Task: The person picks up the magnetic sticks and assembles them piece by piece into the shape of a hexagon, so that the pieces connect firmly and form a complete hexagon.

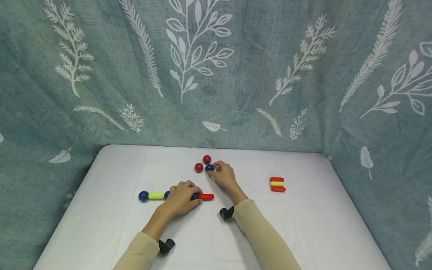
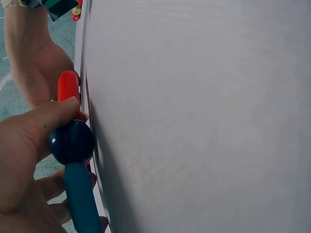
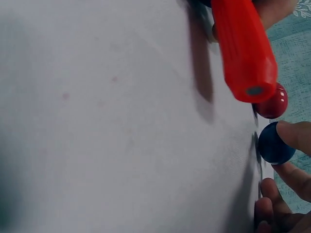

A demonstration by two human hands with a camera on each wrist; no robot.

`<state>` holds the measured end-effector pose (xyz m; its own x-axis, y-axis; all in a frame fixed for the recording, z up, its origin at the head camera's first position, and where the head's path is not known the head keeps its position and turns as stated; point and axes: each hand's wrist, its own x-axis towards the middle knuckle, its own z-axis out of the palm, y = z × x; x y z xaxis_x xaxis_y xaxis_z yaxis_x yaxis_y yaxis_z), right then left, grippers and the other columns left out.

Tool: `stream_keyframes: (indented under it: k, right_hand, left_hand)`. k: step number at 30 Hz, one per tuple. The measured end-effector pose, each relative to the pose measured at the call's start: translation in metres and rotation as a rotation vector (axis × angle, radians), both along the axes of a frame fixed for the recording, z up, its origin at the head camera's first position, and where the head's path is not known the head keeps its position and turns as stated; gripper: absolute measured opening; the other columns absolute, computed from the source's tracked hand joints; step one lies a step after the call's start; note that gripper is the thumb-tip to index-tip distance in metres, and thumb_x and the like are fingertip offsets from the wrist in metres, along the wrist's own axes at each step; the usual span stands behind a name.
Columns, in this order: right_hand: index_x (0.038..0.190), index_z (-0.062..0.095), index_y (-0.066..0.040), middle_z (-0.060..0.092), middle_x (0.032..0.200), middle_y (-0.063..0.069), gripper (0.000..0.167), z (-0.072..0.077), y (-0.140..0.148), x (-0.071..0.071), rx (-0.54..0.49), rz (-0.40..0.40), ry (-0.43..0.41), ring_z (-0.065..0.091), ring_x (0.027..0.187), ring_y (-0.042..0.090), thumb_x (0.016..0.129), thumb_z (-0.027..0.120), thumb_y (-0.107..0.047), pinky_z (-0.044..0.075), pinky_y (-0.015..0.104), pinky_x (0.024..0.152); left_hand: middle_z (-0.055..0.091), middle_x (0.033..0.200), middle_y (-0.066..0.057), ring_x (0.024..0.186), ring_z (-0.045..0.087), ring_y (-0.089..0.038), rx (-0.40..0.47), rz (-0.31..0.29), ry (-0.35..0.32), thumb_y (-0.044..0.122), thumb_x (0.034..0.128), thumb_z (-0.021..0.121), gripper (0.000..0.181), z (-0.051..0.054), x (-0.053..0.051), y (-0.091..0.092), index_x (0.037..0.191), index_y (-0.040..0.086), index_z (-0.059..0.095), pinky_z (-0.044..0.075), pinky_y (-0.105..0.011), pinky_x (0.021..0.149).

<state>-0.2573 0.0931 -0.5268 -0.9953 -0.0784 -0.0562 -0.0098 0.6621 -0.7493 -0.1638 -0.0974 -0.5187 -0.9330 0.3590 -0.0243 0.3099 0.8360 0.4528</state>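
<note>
A row of balls and rods lies across the table: a blue ball (image 1: 143,196), a yellow-green rod (image 1: 156,196), another blue ball (image 1: 167,194), a teal rod (image 2: 81,199), a third blue ball (image 2: 72,141) and a red rod (image 1: 206,196) at the right end. My left hand (image 1: 182,197) grips the row near that third ball, thumb at the joint with the red rod; it hides part of the row in the head view. Farther back, my right hand (image 1: 224,175) pinches a separate blue ball (image 3: 276,143) between thumb and finger. Two red balls (image 1: 198,167) sit just left of it.
Right of my hands lie two red rods (image 1: 278,189) with a yellow-green rod (image 1: 277,183) between them. A white cloth covers the table (image 1: 320,225). Behind it hangs a green curtain (image 1: 236,123) with white leaf prints.
</note>
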Motion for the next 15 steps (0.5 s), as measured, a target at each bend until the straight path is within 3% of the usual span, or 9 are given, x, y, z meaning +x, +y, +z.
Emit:
stream_keyframes:
  k: [6,15]
  right_hand:
    - [0.116,0.068,-0.009,0.062,0.104,0.011,0.036,0.004,0.012,0.014,-0.02,0.019,-0.016,0.057,0.095,0.026,0.088,0.077,-0.031,0.048,0.042,0.08]
    - [0.117,0.069,-0.011,0.062,0.105,0.009,0.037,0.015,0.038,0.05,-0.07,0.049,-0.004,0.058,0.098,0.025,0.087,0.079,-0.03,0.049,0.043,0.08]
  left_hand:
    - [0.059,0.115,-0.001,0.109,0.051,-0.026,-0.001,-0.009,-0.006,0.039,0.0911,0.074,0.025,0.0,0.002,0.0,0.112,0.025,0.073,0.038,-0.056,0.091]
    - [0.059,0.117,-0.001,0.111,0.051,-0.025,-0.01,-0.006,-0.012,0.041,0.0914,0.073,0.026,0.0,0.001,0.0,0.113,0.026,0.073,0.038,-0.057,0.093]
